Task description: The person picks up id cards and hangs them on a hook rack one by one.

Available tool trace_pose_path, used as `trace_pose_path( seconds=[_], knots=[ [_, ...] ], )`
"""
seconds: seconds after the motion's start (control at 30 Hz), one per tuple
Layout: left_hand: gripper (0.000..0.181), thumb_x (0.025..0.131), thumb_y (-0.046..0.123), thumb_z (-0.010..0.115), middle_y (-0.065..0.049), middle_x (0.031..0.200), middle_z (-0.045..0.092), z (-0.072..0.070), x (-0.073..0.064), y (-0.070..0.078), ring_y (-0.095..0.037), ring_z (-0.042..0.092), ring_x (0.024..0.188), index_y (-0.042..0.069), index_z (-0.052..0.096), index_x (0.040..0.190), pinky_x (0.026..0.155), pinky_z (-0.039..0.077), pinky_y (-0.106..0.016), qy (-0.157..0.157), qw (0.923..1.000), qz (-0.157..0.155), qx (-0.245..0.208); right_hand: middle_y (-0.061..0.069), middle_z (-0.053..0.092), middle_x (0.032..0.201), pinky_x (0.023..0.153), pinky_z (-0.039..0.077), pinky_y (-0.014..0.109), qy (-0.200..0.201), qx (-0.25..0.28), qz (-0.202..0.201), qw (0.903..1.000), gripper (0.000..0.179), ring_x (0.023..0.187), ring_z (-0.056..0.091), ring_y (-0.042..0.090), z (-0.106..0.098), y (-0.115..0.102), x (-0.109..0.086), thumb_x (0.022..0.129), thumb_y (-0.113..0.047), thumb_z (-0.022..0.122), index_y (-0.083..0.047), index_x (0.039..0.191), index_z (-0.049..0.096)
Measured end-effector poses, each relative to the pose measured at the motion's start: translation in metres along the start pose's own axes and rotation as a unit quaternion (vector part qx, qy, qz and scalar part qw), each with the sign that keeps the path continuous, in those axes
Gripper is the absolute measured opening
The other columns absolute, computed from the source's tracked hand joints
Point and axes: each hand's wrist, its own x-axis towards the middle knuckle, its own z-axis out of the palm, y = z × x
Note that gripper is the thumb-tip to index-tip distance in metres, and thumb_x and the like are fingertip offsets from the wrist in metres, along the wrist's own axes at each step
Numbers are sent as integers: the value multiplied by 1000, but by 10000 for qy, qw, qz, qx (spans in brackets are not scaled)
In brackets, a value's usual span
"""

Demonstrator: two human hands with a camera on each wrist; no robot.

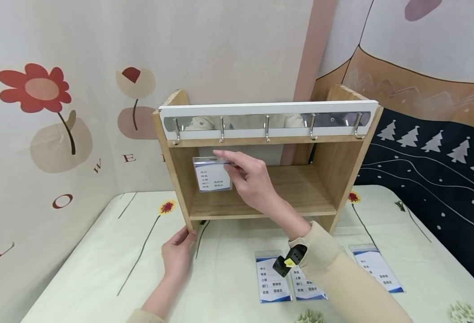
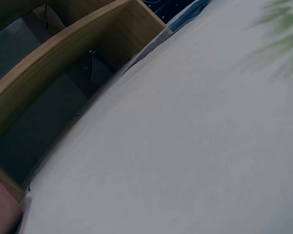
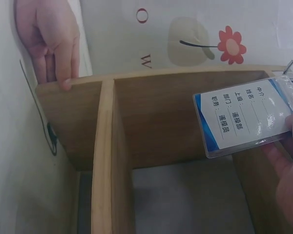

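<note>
My right hand (image 1: pixel 255 181) pinches a clear-sleeved name badge (image 1: pixel 212 176) between thumb and fingers. The badge hangs upright just below the leftmost hook (image 1: pixel 177 131) of a hook rail on a wooden shelf (image 1: pixel 301 188). In the right wrist view the badge's printed face (image 3: pixel 244 114) shows, with fingers (image 3: pixel 285 183) along its top end. Down at the shelf's front left leg, my left hand (image 1: pixel 178 253) grips the wood; the right wrist view shows that hand (image 3: pixel 51 39) from the other side. Only a bit of it (image 2: pixel 2 209) appears in the left wrist view.
Beneath the shelf's front, on the pale flowered cloth (image 1: pixel 229 278), lie more badges: one (image 1: pixel 273 280) to the left, another (image 1: pixel 305 287) partly under the right forearm, a third (image 1: pixel 376 269) to the right. A white rail (image 1: pixel 269 108) with several metal hooks spans the shelf's top front.
</note>
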Motion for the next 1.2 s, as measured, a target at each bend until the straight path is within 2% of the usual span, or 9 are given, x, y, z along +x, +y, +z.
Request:
trace_pose_path(
  seconds=[0.13,0.27,0.6,0.7,0.93,1.1,1.2],
  knots=[
    [40,98,11,69,-26,129,64,0,0,0,-5,66,100,-4,64,135,80,48,-8,22,10000,5,-25,17,73,113,69,51,25,124,-15,-208,9997,33,77,57,17,5,0,5,96,12,61,5,127,67],
    [40,98,12,69,-26,129,64,0,0,0,-5,66,100,-4,63,135,80,48,-8,29,10000,-24,-72,16,73,112,64,43,27,158,-67,-338,9993,32,73,51,17,10,0,9,96,12,61,5,127,67],
    [41,97,11,70,-25,131,63,1,1,0,-12,66,108,-3,63,135,81,47,-7,55,9999,-75,-108,20,69,121,78,55,24,136,259,-464,9985,30,89,63,19,25,-6,21,97,11,60,8,127,63],
    [40,97,10,70,-26,130,63,1,2,-1,-12,66,108,-3,64,135,80,48,-8,88,9999,-41,-93,20,69,116,76,56,23,186,347,-493,9980,27,85,65,21,29,-8,25,97,11,60,6,124,61],
    [40,97,10,71,-25,129,64,2,5,-2,-8,67,102,-3,64,134,80,48,-8,150,9998,-69,-104,19,67,110,74,54,19,-18,362,-410,9985,19,83,66,21,38,-14,32,99,9,59,3,118,57],
    [42,97,11,71,-24,131,63,1,5,-3,-15,66,111,-2,63,136,83,47,-8,78,9998,-176,-93,19,68,108,73,55,20,-69,344,-440,9984,17,85,66,21,42,-18,35,99,9,58,5,116,58],
    [42,98,12,71,-24,131,63,0,5,-3,-13,65,111,-2,62,137,85,47,-9,38,9997,-225,-94,20,68,111,73,55,20,-62,347,-481,9982,18,88,65,22,44,-21,37,99,9,58,6,117,59]
  ],
)
